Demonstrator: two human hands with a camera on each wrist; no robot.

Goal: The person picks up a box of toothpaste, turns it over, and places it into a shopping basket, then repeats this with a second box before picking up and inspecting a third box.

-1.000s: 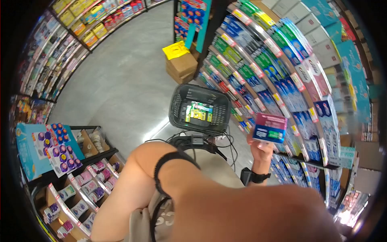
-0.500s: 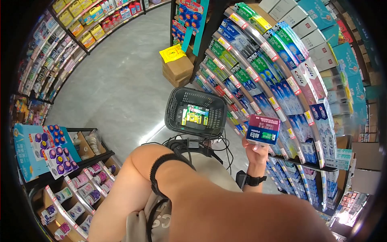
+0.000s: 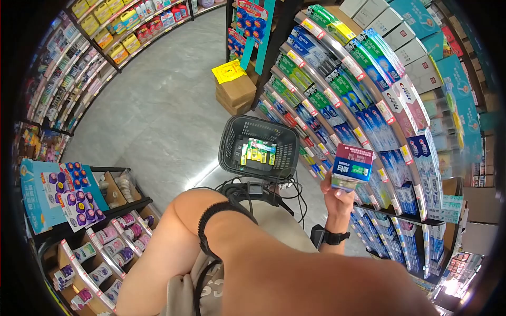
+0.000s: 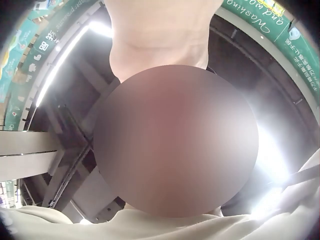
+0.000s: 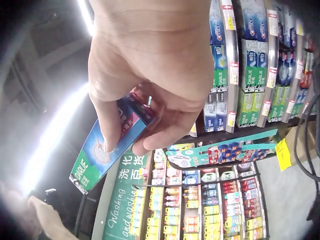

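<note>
My right hand (image 3: pixel 339 203) holds up a toothpaste box (image 3: pixel 353 167), marked Darlie, in front of the toothpaste shelves. Maroon and blue panels with a green patch face the head camera. In the right wrist view the thumb and fingers of the right hand (image 5: pixel 150 60) pinch this toothpaste box (image 5: pixel 95 160) near one end, and its green end points down to the left. My left arm (image 3: pixel 247 237) is bent across the foreground. The left wrist view has part of the left hand (image 4: pixel 160 40) at the top, close to a blurred disc; its fingers are hidden.
On the floor ahead stands a dark shopping basket (image 3: pixel 226 142) with several green and yellow boxes inside. Behind it are cardboard cartons (image 3: pixel 236 92) under a yellow sheet. Toothpaste shelves (image 3: pixel 363 105) curve along the right. Lower left is another shelf (image 3: pixel 105 247). Loose cables (image 3: pixel 298 195) hang near the basket.
The toothpaste box stays in the right hand. It has shifted a little and tilted, so more of its lower side shows. The left arm has barely moved.
</note>
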